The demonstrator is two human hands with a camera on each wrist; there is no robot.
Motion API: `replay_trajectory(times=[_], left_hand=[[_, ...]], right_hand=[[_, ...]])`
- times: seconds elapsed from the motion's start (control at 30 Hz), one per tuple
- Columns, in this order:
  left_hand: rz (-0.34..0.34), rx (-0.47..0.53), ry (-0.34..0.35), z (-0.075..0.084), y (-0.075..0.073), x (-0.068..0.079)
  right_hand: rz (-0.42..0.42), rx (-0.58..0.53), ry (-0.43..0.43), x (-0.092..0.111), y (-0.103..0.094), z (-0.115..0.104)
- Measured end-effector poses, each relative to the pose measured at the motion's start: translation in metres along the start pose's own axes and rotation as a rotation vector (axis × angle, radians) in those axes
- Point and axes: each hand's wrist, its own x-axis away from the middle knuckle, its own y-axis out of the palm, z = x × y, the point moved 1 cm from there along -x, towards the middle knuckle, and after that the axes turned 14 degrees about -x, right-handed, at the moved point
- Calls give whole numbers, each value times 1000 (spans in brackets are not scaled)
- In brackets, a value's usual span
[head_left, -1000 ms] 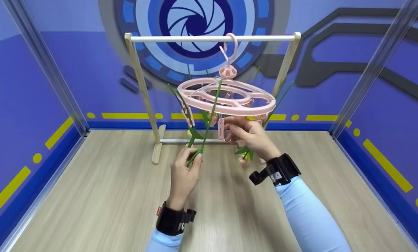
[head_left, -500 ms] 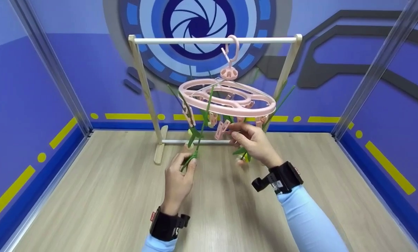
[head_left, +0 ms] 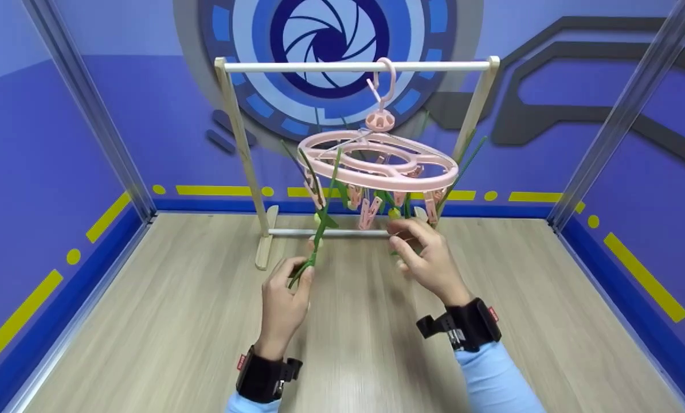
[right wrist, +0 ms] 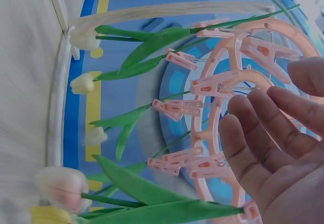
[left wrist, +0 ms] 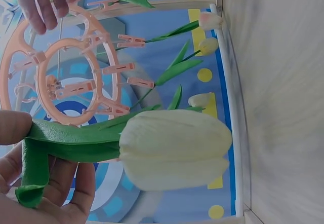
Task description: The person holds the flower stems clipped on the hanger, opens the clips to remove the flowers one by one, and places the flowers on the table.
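My left hand (head_left: 285, 298) pinches the green stem of an artificial tulip (left wrist: 174, 150) between thumb and fingers. Its white bloom points down at the table, and its stem (head_left: 335, 172) rises in front of the hanger's left side. A pink round clip hanger (head_left: 399, 182) hangs above and beyond both hands. At its front dangles a tilted clothespin (head_left: 370, 213) with no flower in it. Just right of and below that peg is my right hand (head_left: 428, 258), fingers loosely bent and holding nothing. Other tulips (right wrist: 82, 83) hang bloom-down from several pegs (right wrist: 181, 59).
The hanger's hook (head_left: 389, 80) sits over the white top bar (head_left: 319, 67) of a wooden stand (head_left: 239, 126). A lower white rail (head_left: 342, 233) crosses near the wood-patterned tabletop (head_left: 176, 321). Blue printed walls (head_left: 594, 172) enclose the table at the back and sides.
My right hand has moved off the front clothespin, going down and to the right. The peg has swung to a tilt. My left hand has drifted down and left with the tulip.
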Motion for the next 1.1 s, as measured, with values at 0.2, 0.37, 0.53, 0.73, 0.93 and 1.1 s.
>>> replay_trajectory(times=[0.2,0.37,0.53,0.73,0.93,1.1], left_hand=[[-1,-29,-10,-4,-6,4],[-1,-49,-17,-7,-10,6],[0,-60,-20,-12,-13,10],[-2,-73,-49,-17,-19,12],[13,-95,-75,-22,-24,9],[26,-113,-65,-25,-28,7]], right_hand=[[59,-34,7,20,5,10],[83,-11,21,37,11,19],[105,-22,24,51,17,26],[121,-36,24,59,23,33],[117,-48,20,60,28,37],[115,-53,24,58,31,37]])
